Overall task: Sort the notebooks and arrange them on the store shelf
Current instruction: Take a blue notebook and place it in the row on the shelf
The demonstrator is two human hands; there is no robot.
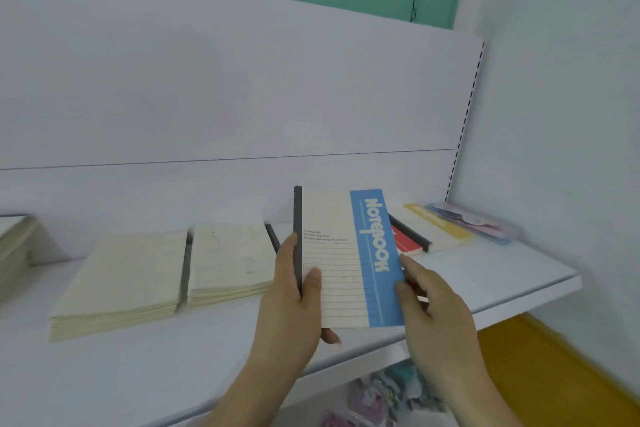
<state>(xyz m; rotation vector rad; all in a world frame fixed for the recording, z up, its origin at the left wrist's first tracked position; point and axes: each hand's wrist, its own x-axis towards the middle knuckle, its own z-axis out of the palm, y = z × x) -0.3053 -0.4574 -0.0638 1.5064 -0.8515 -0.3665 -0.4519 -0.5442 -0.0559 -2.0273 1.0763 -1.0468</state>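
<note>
Partly hidden, red notebook [405,242] behind blue notebook [349,260].

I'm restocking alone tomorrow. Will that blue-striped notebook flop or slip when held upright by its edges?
Probably not. The blue-striped notebook stands flat and unbent between the left hand and right hand, so it looks fairly stiff. It looks thin, likely light. Its cover seems smooth, so it may slide.
</note>
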